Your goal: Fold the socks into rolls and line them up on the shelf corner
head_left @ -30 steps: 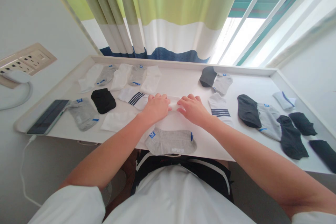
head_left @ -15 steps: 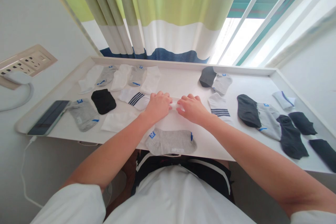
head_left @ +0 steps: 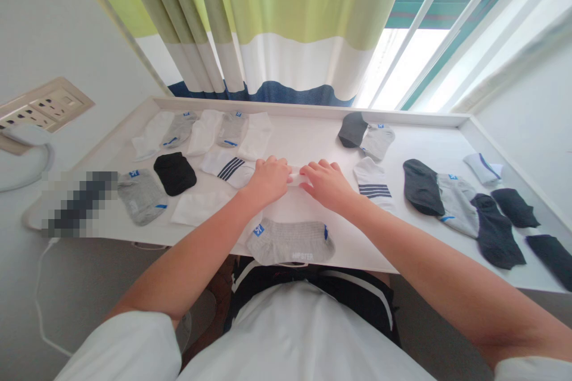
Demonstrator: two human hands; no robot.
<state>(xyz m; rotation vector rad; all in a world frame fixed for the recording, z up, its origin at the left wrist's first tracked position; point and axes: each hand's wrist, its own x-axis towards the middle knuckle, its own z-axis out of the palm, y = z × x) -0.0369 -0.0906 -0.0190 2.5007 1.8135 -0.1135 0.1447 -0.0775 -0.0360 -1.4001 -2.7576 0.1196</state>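
Note:
Between my two hands is a white sock (head_left: 295,177), held down on the white desk at its middle. My left hand (head_left: 271,178) closes over the sock's left end with the fingers curled. On the right end, my right hand (head_left: 326,181) is curled too, its thumb and fingertips pressed onto the fabric. The fingers cover much of the sock, so its full shape is hidden. Nearer to me lies a flat grey sock (head_left: 291,241) with a blue label and the word HIPSTER. A white sock with dark stripes (head_left: 231,168) lies beside my left hand, another striped sock (head_left: 373,183) right of my right hand.
White and grey socks (head_left: 232,128) line the desk's back left, with a black sock (head_left: 175,174) in front. Dark and grey socks (head_left: 423,187) lie on the right. A raised rim (head_left: 304,108) borders the desk (head_left: 308,131). A blurred-out dark object (head_left: 83,205) trails a white cable at left.
My hands stay at nearly the same place on the white sock, with only a slight finger shift. The sock between them looks a little more bunched. The other socks stay put.

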